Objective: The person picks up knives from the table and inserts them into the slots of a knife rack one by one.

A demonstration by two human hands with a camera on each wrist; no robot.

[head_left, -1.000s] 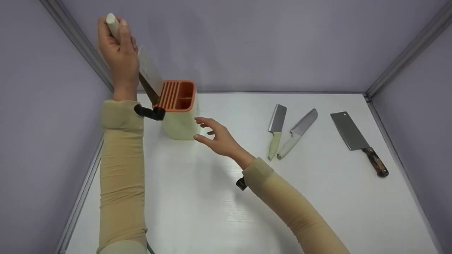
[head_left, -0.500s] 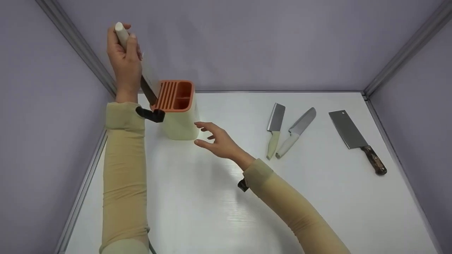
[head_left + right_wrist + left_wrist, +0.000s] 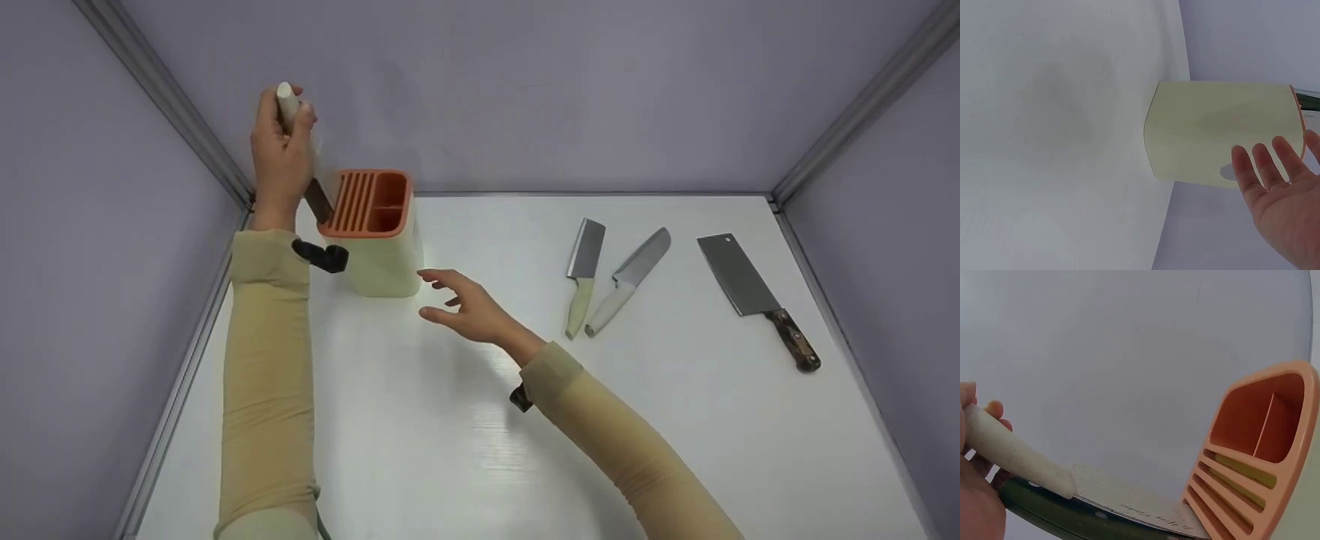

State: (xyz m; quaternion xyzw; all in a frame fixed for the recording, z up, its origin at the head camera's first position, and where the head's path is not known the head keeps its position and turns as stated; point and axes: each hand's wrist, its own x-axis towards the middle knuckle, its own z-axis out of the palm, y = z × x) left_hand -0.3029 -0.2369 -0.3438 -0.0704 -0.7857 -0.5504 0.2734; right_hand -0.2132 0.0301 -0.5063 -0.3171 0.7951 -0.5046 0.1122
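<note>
Had the left hand (image 3: 281, 161) wrapped around the handle of the held knife (image 3: 1022, 455), up on the left side of the knife block (image 3: 381, 266). Saw the long axis on a slant: butt of the handle high and toward the back left, blade (image 3: 1134, 503) dropping down and right to the orange top. Caught the blade's lower end right at the leftmost of the slots (image 3: 356, 202); couldn't tell how deep, if in at all. Would've called that blade-to-slot line-up the bit to watch, and the left hand clearly the nearer one. Spotted the right hand (image 3: 476, 311) gripping nothing, fingers loosely spread, just beside the block's right wall; couldn't say if touching. Found both hands well apart, block roughly between. Also noticed a yellowish-handled knife (image 3: 582, 291), a white-handled knife (image 3: 625, 283) and a dark-handled cleaver (image 3: 756, 298) lying on the table (image 3: 465, 465), off to the right.
</note>
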